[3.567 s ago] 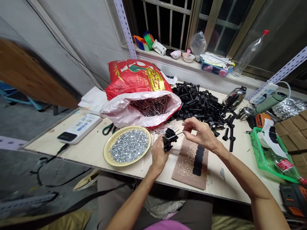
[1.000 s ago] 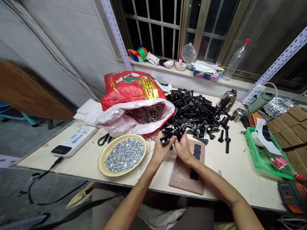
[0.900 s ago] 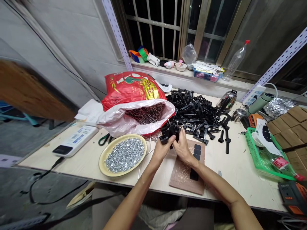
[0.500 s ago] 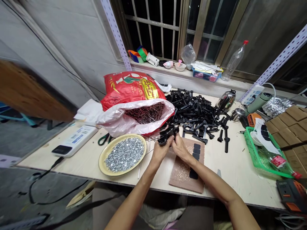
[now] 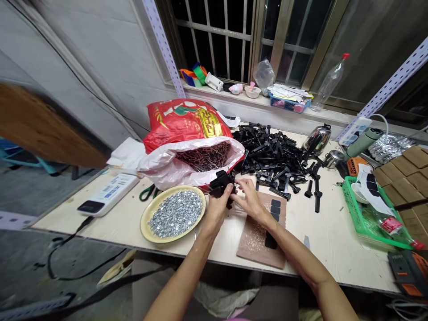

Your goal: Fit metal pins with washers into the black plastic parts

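Observation:
My left hand is closed around a black plastic bracket, held up just in front of the open sack. My right hand is at the bracket's right side, fingers bent in towards it; whatever is between its fingertips is too small to make out. Long reddish-brown screws fill the mouth of the red sack. To the left of my hands, a yellow bowl holds many small silvery metal pieces. Behind my right hand lies a heap of black plastic parts.
A brown board with black pads lies by my right forearm. Green-handled scissors and a white power-bank-like box are at the left. A green basket, metal pot and cordless tool battery stand at the right.
The black bracket has moved slightly left and turned in my left hand. My right hand has loosened from it, with its fingers now at the bracket's right edge. The view has shifted a little.

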